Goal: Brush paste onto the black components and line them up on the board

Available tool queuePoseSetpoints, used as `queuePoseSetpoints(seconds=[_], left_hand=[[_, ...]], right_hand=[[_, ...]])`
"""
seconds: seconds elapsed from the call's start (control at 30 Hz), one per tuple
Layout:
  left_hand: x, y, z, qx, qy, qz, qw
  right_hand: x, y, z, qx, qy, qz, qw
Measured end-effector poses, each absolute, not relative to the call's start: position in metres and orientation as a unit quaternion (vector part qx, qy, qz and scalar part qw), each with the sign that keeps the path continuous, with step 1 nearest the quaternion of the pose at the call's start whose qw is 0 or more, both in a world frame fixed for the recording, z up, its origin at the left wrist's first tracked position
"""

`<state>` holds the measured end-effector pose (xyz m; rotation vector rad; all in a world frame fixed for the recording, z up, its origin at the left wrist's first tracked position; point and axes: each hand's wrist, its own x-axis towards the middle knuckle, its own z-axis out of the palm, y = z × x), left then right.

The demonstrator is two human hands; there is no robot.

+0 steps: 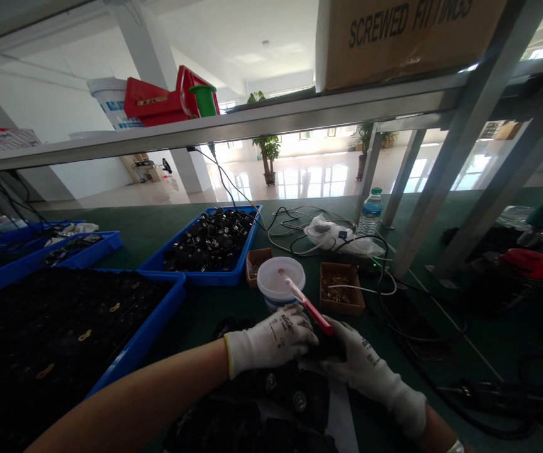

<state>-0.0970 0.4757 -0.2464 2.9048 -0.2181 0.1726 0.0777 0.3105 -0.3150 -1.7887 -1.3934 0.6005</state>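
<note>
Both my hands wear white gloves and meet over a small black part (324,350) near the front of the green bench. My left hand (271,341) is curled, its fingers pressed on the part. My right hand (360,362) grips a red-handled tool (307,304) whose pale tip slants up over a white plastic tub (279,280). More black parts with round metal pieces (284,390) lie under my wrists.
A blue tray of black parts (209,242) sits behind; a larger blue tray (63,340) lies to the left. Two small cardboard boxes of brass pieces (340,288) flank the tub. Cables (394,296), a water bottle (370,212) and slanted shelf posts (445,170) stand to the right.
</note>
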Motion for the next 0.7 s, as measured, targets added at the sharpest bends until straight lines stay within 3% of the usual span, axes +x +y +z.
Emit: queuePoseSetpoints(seconds=[0.7], left_hand=[[-0.1005,0.4674,-0.2487,0.991,-0.074,0.072,0.083]], right_hand=[[0.0802,0.3098,-0.3207,-0.699,-0.546,0.241,0.394]])
